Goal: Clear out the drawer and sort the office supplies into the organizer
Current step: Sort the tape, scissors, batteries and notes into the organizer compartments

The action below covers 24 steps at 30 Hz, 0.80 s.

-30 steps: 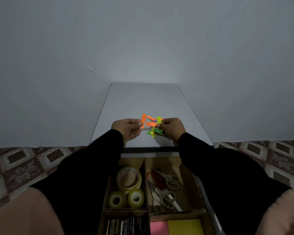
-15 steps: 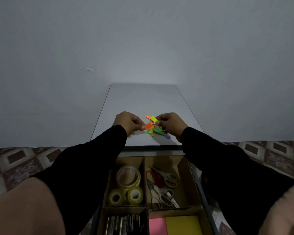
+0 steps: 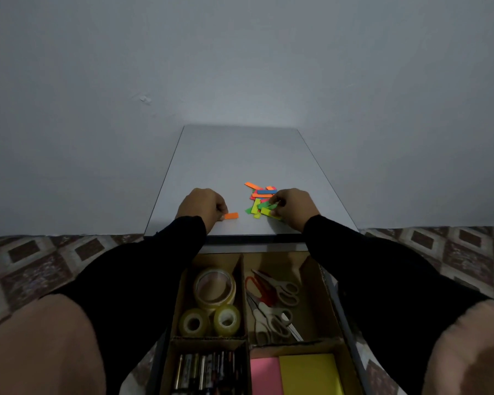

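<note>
- Left hand [image 3: 201,205] pinches an orange tab [image 3: 231,216] on the desk [image 3: 226,161].
- Right hand [image 3: 293,208] pinches tabs in the pile [image 3: 261,199], at 3 o'clock of the orange tab.

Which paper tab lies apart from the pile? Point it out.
The orange tab pinched by the left hand; the other tabs lie heaped by the right hand.

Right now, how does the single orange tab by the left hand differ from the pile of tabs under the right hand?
The orange tab lies alone and flat on the white tabletop; the pile overlaps, pieces pointing every way. The tab is one colour; the pile mixes orange, green, yellow, blue and pink. The left hand pinches the tab's end; the right hand works the pile's edge. Both lie on the tabletop, outside the organizer.
</note>
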{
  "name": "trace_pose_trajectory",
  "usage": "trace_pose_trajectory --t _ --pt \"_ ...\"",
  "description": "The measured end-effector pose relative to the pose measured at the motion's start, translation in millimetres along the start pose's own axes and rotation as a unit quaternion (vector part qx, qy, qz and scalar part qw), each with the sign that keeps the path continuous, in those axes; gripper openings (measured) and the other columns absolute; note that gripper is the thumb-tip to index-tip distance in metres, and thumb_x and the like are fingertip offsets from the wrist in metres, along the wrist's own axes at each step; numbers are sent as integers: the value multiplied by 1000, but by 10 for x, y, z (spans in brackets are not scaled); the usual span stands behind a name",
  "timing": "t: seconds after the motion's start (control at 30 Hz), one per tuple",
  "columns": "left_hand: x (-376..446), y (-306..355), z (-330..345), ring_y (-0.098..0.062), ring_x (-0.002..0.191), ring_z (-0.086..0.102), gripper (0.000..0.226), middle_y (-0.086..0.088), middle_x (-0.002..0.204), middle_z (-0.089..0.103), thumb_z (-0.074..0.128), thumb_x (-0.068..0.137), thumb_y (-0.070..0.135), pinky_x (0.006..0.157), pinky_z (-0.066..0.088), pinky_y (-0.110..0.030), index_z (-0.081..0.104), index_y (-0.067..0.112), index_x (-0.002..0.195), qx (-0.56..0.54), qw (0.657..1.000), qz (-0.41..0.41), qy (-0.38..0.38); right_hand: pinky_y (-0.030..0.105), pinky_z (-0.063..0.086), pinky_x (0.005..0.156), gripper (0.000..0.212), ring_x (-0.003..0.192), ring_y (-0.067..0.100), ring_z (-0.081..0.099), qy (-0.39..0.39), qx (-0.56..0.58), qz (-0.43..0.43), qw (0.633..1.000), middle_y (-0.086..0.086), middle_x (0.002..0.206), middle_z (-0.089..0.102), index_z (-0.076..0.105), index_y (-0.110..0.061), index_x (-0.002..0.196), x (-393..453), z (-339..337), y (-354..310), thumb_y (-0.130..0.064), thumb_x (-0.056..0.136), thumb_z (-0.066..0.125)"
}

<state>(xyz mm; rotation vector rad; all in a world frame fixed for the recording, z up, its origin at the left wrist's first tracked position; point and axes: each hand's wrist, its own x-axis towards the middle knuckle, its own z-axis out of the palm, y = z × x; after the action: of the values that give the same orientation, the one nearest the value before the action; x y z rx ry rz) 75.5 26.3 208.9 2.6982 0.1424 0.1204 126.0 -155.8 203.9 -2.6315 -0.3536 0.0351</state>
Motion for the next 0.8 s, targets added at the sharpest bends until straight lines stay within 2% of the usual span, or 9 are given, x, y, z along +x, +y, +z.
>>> trace_pose_trajectory --t 0.07,0.23,0.47,0.63,0.8 --pt "8 -18 4 -23 104 59 20 -10 109 68 66 85 12 90 41 -25 71 6 104 2 1000 3 -3 26 40 89 28 112 27 54 0 -40 -7 999 15 121 59 65 -8 115 30 53 -30 -8 89 56" --pt "0 -36 14 -23 104 59 20 -10 108 69 66 85 13 90 41 -24 72 7 103 0 1000 9 1 27 41 86 26 107 27 56 1 -87 -12 996 14 115 62 65 -7 111 53 95 -78 -7 90 50" --pt "-13 -15 10 -23 107 59 22 -10 111 67 64 87 14 92 40 -24 70 5 107 -4 1000 13 -4 26 42 79 20 101 27 58 10 -113 -5 994 14 108 63 65 -3 105 56 134 -85 -10 91 53" --pt "-3 -48 29 -23 102 60 17 -10 107 69 65 86 11 92 43 -27 72 6 100 -2 1000 14 5 30 44 87 22 107 28 57 -3 -119 -5 993 14 115 62 64 -5 109 80 115 -116 -11 91 53" --pt "17 -54 33 -23 102 60 17 -10 107 69 65 86 12 92 44 -27 73 6 100 -6 1000 16 5 29 45 84 25 106 27 58 -14 -111 25 993 14 114 62 63 -3 111 149 95 -125 -13 87 60"
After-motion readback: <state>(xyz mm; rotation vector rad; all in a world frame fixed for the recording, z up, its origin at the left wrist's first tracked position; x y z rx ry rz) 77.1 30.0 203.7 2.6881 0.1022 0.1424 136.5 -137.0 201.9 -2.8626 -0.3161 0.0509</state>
